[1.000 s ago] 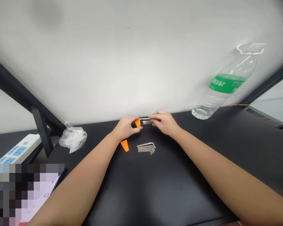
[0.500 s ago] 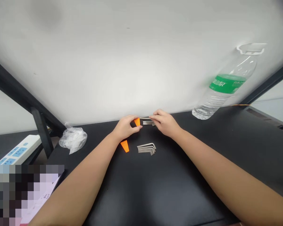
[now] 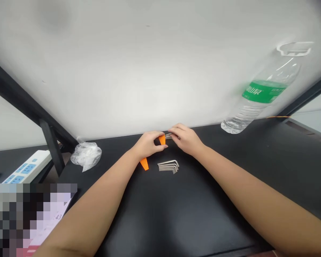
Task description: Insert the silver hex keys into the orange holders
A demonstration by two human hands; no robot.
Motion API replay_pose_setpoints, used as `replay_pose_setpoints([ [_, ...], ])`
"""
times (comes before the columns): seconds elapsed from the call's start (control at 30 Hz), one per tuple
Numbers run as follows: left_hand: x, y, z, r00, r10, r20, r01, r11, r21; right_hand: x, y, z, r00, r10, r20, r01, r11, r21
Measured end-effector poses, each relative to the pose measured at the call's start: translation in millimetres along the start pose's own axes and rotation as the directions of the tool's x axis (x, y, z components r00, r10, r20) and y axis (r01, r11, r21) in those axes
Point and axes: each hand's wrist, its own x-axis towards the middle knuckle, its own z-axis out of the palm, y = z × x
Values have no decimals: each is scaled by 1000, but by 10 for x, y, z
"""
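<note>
My left hand [image 3: 147,144] pinches a small orange plastic holder [image 3: 162,139] near the far edge of the black table [image 3: 192,207]. My right hand [image 3: 184,138] is closed on a few silver hex keys [image 3: 168,135] and holds them against the orange holder. A second orange holder [image 3: 144,164] lies on the table just below my left hand. To its right rests a loose bundle of several L-shaped hex keys [image 3: 168,166].
A clear water bottle [image 3: 259,93] with a green label stands at the back right by the white wall. A crumpled clear plastic bag [image 3: 86,155] lies at the left. A white power strip [image 3: 21,167] and a black frame strut [image 3: 52,144] are further left.
My right hand has pushed the hex keys leftward until they meet the orange holder. The view has shifted slightly, so everything sits a little to the right.
</note>
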Motion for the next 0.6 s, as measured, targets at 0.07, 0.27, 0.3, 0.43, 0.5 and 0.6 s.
replay_pose_setpoints([
  [0.07,7,23,1,1000,7,-4,-7,1000,-13,15,-63,18,1000,-6,28,5,1000,17],
  [0.27,4,52,9,997,1,-73,-5,998,-65,34,-143,47,1000,16,-11,-16,999,37],
  [0.3,-1,58,13,996,-17,-84,11,997,-77,34,-137,49,999,26,-25,-25,999,45],
  [0.43,-17,73,34,993,-72,-94,65,995,-75,30,-105,53,999,14,-49,-11,998,62],
  [0.5,-17,57,44,992,-67,-103,61,996,-65,28,-92,52,999,-3,-51,6,999,54],
  [0.6,-17,-5,44,991,-57,-121,53,998,-39,20,-48,42,999,3,-48,-1,999,38],
])
